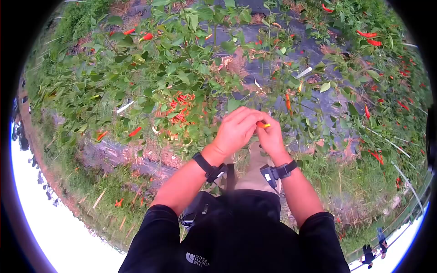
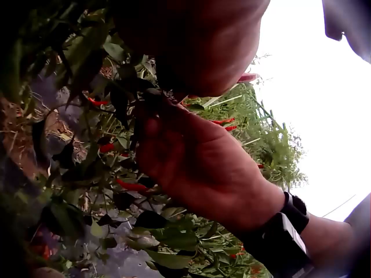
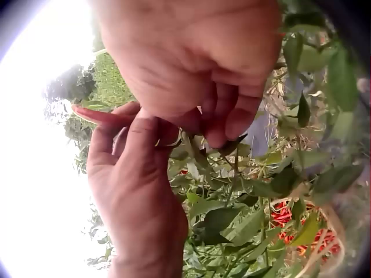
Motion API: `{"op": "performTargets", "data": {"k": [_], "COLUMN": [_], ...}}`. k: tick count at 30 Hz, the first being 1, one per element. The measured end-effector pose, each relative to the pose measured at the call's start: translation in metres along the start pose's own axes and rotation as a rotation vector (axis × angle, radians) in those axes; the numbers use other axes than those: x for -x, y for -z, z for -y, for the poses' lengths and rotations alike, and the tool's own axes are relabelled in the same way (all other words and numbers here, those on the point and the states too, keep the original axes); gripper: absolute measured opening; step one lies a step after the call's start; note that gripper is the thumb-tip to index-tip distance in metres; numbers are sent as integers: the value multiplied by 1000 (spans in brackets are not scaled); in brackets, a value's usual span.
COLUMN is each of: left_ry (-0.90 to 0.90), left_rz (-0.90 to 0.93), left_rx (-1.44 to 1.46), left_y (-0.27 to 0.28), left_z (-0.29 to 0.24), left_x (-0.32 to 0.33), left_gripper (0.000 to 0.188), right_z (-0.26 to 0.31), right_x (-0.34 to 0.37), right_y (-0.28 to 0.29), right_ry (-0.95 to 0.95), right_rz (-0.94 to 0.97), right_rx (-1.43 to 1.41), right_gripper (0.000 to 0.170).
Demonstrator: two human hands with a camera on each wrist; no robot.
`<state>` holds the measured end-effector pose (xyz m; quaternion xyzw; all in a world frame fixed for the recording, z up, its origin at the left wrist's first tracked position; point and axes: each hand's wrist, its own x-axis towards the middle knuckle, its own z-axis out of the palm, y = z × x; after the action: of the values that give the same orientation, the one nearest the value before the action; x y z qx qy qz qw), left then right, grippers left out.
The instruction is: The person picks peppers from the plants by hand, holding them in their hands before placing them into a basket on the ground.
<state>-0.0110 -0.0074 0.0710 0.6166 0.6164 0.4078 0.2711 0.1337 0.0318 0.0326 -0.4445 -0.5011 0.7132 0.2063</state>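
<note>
My left hand [image 1: 237, 131] grips a red chili pepper [image 3: 101, 116], which sticks out past the thumb. In the head view the pepper's yellowish tip shows between the two hands. My right hand [image 1: 271, 138] is close against the left, its curled fingers [image 3: 239, 123] at a thin green stem [image 3: 235, 168] of the chili plant. In the left wrist view the right hand [image 2: 200, 168] reaches in among the leaves, its fingertips in shadow. What lies inside the right fingers is partly hidden.
A basket [image 3: 339, 231] of picked red chilies [image 1: 180, 108] stands left of the hands among the plants. Red chilies [image 1: 288, 103] hang on nearby stems. Black plastic sheeting [image 1: 325, 107] covers the ground between rows. Two people [image 1: 375, 250] appear at the far lower right.
</note>
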Motion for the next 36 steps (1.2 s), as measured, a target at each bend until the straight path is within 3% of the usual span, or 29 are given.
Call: {"op": "performTargets", "data": {"k": [1, 3, 5, 6, 7, 9, 10, 12, 13, 17, 19, 21, 22, 24, 25, 26, 27, 28, 30, 31, 33, 36], "left_ry": [-6, -27, 182, 413, 422, 733, 735, 822, 819, 701, 645, 685, 651, 611, 455, 299, 300, 414, 604, 603, 792, 845], "left_rz": [4, 3, -25, -73, -64, -357, -358, -313, -313, -348, -323, -326, -250, -159, -124, -88, -76, -85, -27, -26, -23, 71], "left_rx": [0, 36, 110, 221, 228, 871, 876, 933, 938, 1013, 851, 802, 666, 536, 393, 252, 259, 338, 513, 508, 788, 810], "left_y": [4, 15, 36, 44, 53, 68, 75, 86, 86, 74, 72, 70, 70, 73, 78, 82, 85, 87, 95, 99, 104, 116], "left_z": [-2, -10, -18, -23, -21, -16, -13, -11, -10, -15, -19, -19, -17, -16, -20, -24, -29, -34, -34, -34, -34, -32], "left_x": [0, 7, 26, 40, 48, 60, 64, 72, 75, 91, 97, 101, 105, 104, 99, 96, 97, 98, 106, 108, 113, 119], "left_gripper": [27, 27, 23, 19, 19, 17, 17, 18, 18, 20, 18, 17, 18, 18, 21, 24, 24, 28, 42, 42, 49, 60], "right_z": [2, 17, 36, 34, 35, 46, 48, 42, 39, 44, 39, 37, 37, 39, 32, 21, 13, 8, 17, 28, 48, 32], "right_x": [-4, 0, -1, -4, 4, 18, 23, 34, 38, 47, 51, 55, 55, 53, 52, 54, 54, 52, 50, 45, 30, -11], "right_y": [-3, -12, -23, -26, -33, -53, -62, -67, -70, -80, -75, -63, -63, -62, -58, -53, -49, -45, -48, -54, -76, -117], "right_ry": [170, 143, 3, 268, 254, 27, -67, -115, -157, -268, -265, -237, -242, 130, 120, 67, 13, -78, -45, -8, 147, 132], "right_rz": [-3, -57, -220, -154, -156, 20, 73, 149, 231, 162, 130, 285, 278, 263, 249, 233, 221, 209, 176, 151, 272, 117], "right_rx": [306, 305, 328, 464, 465, 82, -156, -185, -219, -40, -62, 306, 302, 602, 601, 806, 1012, 1101, 1073, 1046, 551, 322], "right_gripper": [37, 33, 33, 40, 40, 42, 38, 38, 39, 24, 21, 23, 23, 12, 12, 14, 16, 19, 21, 23, 27, 33]}}
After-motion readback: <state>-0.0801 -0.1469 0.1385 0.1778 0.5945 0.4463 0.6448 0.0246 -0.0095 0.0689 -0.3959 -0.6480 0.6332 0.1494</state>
